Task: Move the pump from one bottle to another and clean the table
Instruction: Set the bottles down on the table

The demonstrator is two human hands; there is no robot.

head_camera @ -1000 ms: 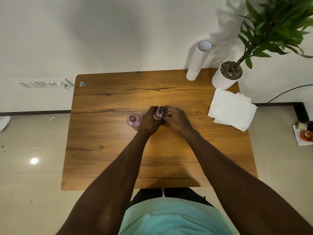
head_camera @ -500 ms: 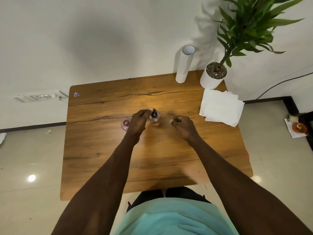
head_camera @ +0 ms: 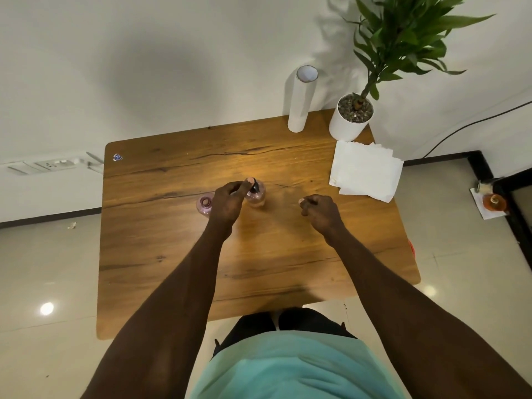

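Two small pinkish glass bottles stand near the middle of the wooden table (head_camera: 172, 269). The right bottle (head_camera: 257, 197) carries a black pump (head_camera: 254, 186) on its neck. My left hand (head_camera: 227, 201) has its fingertips on that pump from the left. The left bottle (head_camera: 205, 205) has an open neck with no pump and is partly hidden behind my left hand. My right hand (head_camera: 318, 210) hovers to the right of the bottles, fingers curled into a loose fist, holding nothing.
A stack of white paper napkins (head_camera: 365, 171) lies at the table's right edge. A white paper roll (head_camera: 300, 100) and a white potted plant (head_camera: 349, 118) stand at the back right corner. A small sticker (head_camera: 117, 157) marks the back left corner.
My right hand has let go of the pump bottle and drawn back to the right. My left hand stays on the pump. The camera view has shifted back.
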